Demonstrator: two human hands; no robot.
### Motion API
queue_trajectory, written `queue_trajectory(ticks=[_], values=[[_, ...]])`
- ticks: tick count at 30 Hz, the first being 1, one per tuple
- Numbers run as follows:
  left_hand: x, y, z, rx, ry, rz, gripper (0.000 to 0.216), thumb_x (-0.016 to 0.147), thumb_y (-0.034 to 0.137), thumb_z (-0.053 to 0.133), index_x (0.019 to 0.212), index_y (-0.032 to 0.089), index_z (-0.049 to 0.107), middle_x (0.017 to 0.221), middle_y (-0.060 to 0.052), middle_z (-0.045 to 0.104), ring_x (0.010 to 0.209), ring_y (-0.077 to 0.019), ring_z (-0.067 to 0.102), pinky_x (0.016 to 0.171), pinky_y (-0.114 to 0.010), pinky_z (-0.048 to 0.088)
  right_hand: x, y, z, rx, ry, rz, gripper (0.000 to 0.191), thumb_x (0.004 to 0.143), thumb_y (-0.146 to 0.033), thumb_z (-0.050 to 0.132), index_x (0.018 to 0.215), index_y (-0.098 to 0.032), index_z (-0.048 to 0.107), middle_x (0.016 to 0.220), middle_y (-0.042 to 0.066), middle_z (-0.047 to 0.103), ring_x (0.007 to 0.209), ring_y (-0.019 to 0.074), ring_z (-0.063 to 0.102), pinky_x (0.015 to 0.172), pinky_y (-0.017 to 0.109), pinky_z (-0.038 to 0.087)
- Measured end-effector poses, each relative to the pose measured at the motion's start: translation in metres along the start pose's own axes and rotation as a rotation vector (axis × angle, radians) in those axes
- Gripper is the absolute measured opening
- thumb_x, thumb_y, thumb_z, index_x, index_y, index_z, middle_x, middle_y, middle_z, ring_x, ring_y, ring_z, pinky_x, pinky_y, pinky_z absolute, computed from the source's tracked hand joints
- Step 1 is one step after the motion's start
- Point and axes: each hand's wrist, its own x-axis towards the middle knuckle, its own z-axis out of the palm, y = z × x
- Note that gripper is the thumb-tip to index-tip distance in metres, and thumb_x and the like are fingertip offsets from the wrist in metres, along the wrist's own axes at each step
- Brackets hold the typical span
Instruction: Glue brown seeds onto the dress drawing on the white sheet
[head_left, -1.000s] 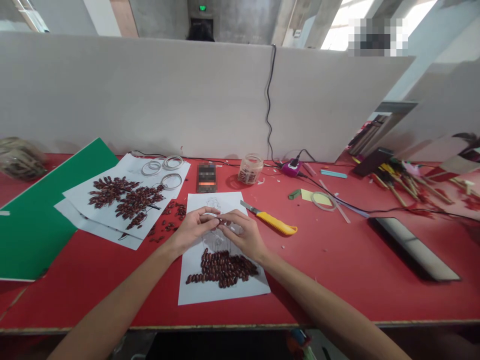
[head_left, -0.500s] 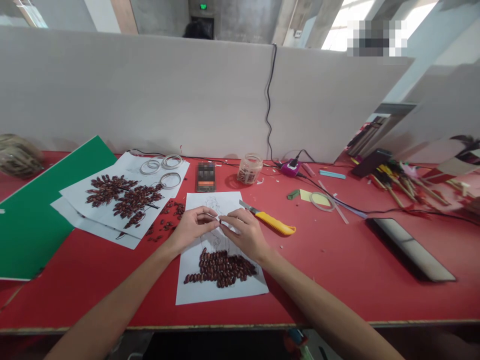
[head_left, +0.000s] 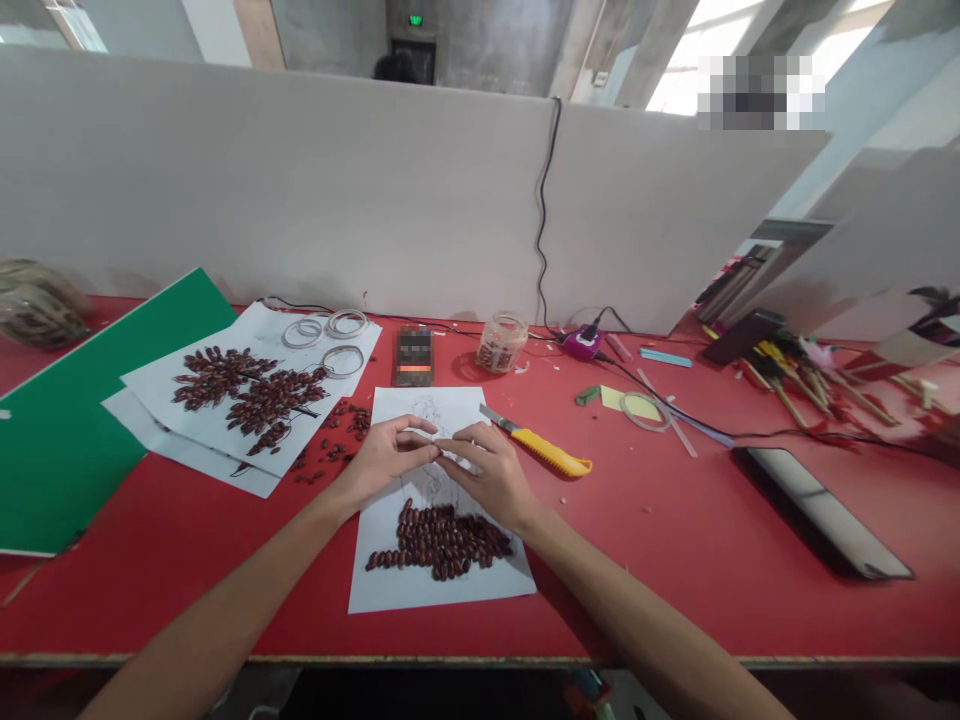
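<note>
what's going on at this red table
A person's left hand and right hand are close together at the fingertips above a paper sheet; anything between them is too small to tell. Rows of brown seeds cover part of the sheet's near half. Loose seeds lie left, a yellow cutter right.

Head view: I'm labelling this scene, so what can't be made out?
Head view: whether anything sits between the left hand and right hand; too small, covered by them.
Head view: part of the line drawing; the hands block it.
Head view: smartphone screen text; pixelation masks it.
Head view: far-left jar; the picture's edge cuts it off.
</note>
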Motion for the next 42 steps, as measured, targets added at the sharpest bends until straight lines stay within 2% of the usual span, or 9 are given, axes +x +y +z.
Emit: queue_trajectory(ticks=[4,7,13,16,24,37,40,42], values=[[0.001,0.0,0.0,0.028,-0.003,-0.014,0.045,0.075,0.044,0.087,0.107,0.016,0.069,0.087,-0.008,0.079,0.077,-0.0196,0.072,0.073,-0.03,0.052,0.0,0.0,-0.004,0.076,0.008,0.037,0.014,0.101,-0.031,0.064,0.107,-0.026,0.076,0.092,0.006,0.07,0.084,0.0214,0.065,0.076,0.038,0.053],[0.004,-0.002,-0.002,0.048,0.055,0.034,0.04,0.083,0.05,0.078,0.102,0.015,0.071,0.086,-0.009,0.078,0.075,-0.0177,0.069,0.067,-0.028,0.051,-0.004,-0.002,-0.016,0.175,-0.013,0.117,0.013,0.1,-0.032,0.066,0.104,-0.024,0.076,0.092,0.006,0.068,0.084,0.0212,0.065,0.077,0.038,0.055],[0.011,-0.009,-0.01,0.052,0.199,0.085,0.029,0.09,0.045,0.066,0.096,0.016,0.071,0.084,-0.006,0.073,0.069,-0.0138,0.061,0.056,-0.023,0.043,-0.027,-0.009,-0.046,0.239,-0.295,0.179,0.011,0.097,-0.032,0.07,0.104,-0.026,0.076,0.1,0.007,0.067,0.096,0.0229,0.064,0.086,0.039,0.054],[0.012,-0.011,-0.01,0.044,0.217,0.081,0.026,0.088,0.041,0.066,0.095,0.016,0.072,0.082,-0.006,0.072,0.068,-0.0137,0.06,0.055,-0.024,0.041,-0.032,-0.013,-0.047,0.206,-0.366,0.183,0.008,0.096,-0.03,0.071,0.103,-0.027,0.075,0.104,0.006,0.066,0.1,0.0234,0.063,0.091,0.041,0.052],[0.013,-0.012,-0.008,0.052,0.226,0.08,0.025,0.085,0.036,0.064,0.097,0.016,0.071,0.082,-0.005,0.071,0.07,-0.0142,0.06,0.058,-0.024,0.044,-0.027,-0.015,-0.043,0.153,-0.446,0.207,0.011,0.092,-0.027,0.076,0.103,-0.028,0.075,0.106,0.004,0.066,0.101,0.023,0.06,0.096,0.043,0.045],[0.013,-0.012,-0.008,0.049,0.23,0.074,0.024,0.082,0.036,0.065,0.096,0.017,0.071,0.081,-0.004,0.07,0.069,-0.014,0.06,0.059,-0.025,0.044,-0.026,-0.018,-0.045,0.17,-0.459,0.201,0.012,0.094,-0.031,0.074,0.106,-0.027,0.075,0.108,0.005,0.067,0.103,0.0238,0.059,0.098,0.045,0.045],[0.013,-0.012,-0.007,0.063,0.236,0.076,0.023,0.083,0.035,0.064,0.095,0.017,0.071,0.081,-0.004,0.071,0.068,-0.0139,0.06,0.057,-0.024,0.043,-0.028,-0.017,-0.048,0.223,-0.406,0.194,0.013,0.097,-0.024,0.065,0.106,-0.025,0.075,0.106,0.006,0.067,0.101,0.0232,0.06,0.095,0.043,0.048],[0.013,-0.012,-0.007,0.062,0.234,0.081,0.023,0.083,0.035,0.063,0.094,0.017,0.071,0.08,-0.004,0.07,0.068,-0.0139,0.06,0.057,-0.024,0.043,-0.03,-0.016,-0.051,0.26,-0.378,0.161,0.024,0.098,-0.015,0.055,0.111,-0.023,0.074,0.106,0.008,0.066,0.1,0.0224,0.061,0.091,0.041,0.051]])
